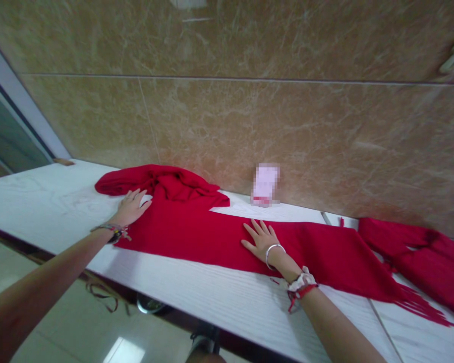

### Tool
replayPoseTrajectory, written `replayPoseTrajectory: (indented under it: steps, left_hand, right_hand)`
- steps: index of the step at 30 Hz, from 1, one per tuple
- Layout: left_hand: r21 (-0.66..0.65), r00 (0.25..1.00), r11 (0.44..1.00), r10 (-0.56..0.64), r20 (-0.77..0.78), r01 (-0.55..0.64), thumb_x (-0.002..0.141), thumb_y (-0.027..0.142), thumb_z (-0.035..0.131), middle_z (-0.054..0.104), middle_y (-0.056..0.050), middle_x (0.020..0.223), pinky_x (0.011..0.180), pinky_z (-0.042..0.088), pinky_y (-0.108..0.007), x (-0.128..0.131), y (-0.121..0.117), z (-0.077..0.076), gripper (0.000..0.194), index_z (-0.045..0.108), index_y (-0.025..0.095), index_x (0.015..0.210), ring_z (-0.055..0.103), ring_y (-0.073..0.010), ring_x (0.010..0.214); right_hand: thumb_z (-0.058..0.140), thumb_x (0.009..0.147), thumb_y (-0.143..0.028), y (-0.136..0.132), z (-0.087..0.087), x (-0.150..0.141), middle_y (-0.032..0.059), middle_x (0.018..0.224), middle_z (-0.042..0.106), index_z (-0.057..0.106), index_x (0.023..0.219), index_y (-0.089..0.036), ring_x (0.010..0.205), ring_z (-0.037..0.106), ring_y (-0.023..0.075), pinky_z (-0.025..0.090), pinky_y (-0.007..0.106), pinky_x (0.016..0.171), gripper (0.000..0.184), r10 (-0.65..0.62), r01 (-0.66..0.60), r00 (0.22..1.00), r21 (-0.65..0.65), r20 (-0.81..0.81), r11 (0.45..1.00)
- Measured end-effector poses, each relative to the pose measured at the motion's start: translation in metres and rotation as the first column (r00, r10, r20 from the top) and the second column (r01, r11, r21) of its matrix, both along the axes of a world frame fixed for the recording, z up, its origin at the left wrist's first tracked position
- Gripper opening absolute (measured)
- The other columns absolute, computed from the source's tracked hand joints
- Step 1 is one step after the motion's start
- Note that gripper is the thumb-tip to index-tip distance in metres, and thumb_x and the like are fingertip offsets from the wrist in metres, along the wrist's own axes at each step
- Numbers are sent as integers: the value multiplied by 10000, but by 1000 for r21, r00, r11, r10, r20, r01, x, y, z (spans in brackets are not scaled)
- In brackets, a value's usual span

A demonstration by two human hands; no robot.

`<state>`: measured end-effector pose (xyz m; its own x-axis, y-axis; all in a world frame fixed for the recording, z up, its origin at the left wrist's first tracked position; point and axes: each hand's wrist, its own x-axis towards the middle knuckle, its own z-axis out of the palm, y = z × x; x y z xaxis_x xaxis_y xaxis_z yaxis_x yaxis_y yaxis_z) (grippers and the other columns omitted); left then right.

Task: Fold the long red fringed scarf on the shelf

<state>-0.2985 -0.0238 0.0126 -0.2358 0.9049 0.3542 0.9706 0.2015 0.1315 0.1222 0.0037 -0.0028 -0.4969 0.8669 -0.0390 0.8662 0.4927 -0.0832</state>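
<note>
1. A long, flat red fabric scarf with a fringed end [196, 234] is lying lengthwise on a white wood-grain table [227, 287], its left part bunching into loose folds.
2. The left hand [133, 207] is spreading half open at the scarf's left edge, its fingertips reaching just beside the folds; whether it is pinching any fabric, I cannot tell.
3. The right hand [261, 243] is lying palm down with fingers fanned wide (a silver bangle is circling the wrist), pressing on the flat middle without gripping; red fabric is extending beyond the fingers on both sides.
4. A second folded red cloth [435, 267] is resting near the fringe.
</note>
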Motion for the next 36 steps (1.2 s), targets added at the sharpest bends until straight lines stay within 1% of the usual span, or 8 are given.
replayPoseTrajectory:
  steps: [4,8,12,16,24,27,32,36]
  left_hand:
    - [55,994,992,-113,10,112,782,423,355,400,-158,1330,1007,292,-395,18,7,14,569,418,96,1244,319,-278,1258]
    - [-161,977,972,-146,156,171,712,463,448,620,-127,1023,820,436,-297,32,15,27,508,548,102,1056,581,-239,928]
    - [-250,978,948,-170,120,196,704,383,480,636,-16,748,727,427,-249,23,19,44,228,578,178,726,567,-178,729]
    - [-260,984,950,-161,72,174,690,294,516,583,2,669,704,413,-243,16,21,57,126,528,184,630,529,-159,688]
    - [-210,999,978,-27,-29,20,713,123,411,544,-71,912,807,375,-383,27,15,49,174,533,161,832,501,-241,908]
    - [-246,1000,969,6,17,-1,682,156,447,570,-63,836,784,384,-389,25,17,46,150,530,157,808,514,-253,874]
    - [-349,982,930,-50,183,112,590,243,497,566,-7,597,670,418,-265,14,18,47,69,501,175,584,546,-196,671]
    - [-326,957,928,-88,278,180,566,288,461,578,-7,637,665,427,-245,7,14,47,110,490,187,597,555,-183,688]
  right_hand:
    - [322,843,-560,1,-2,0,71,1447,239,304,1364,-264,1318,179,292,168,460,1044,599,-3,3,1000,6,0,1000]
    - [315,848,-556,1,-1,1,63,1448,237,295,1366,-275,1322,170,286,160,470,1045,590,-1,1,1000,7,1,1000]
    - [315,851,-553,1,1,1,64,1448,239,295,1368,-263,1325,159,284,156,462,1049,593,6,-6,1000,-15,-3,1000]
    - [326,850,-548,0,2,0,66,1447,239,306,1363,-262,1323,163,288,164,465,1048,588,-4,4,1000,-8,-13,1000]
    - [334,855,-530,-1,3,0,69,1444,246,316,1360,-252,1322,163,294,166,467,1047,576,3,-4,999,-9,-32,1000]
    - [331,856,-531,0,3,0,71,1444,246,315,1359,-255,1319,179,289,164,467,1047,574,0,0,1000,-7,-31,1000]
    - [329,863,-513,1,-1,1,69,1444,247,322,1357,-251,1318,180,287,158,465,1050,560,5,-5,999,-1,-31,1000]
    - [346,867,-473,1,-2,-1,75,1438,263,348,1344,-242,1312,195,300,168,497,1038,530,-15,16,1000,23,-14,1000]
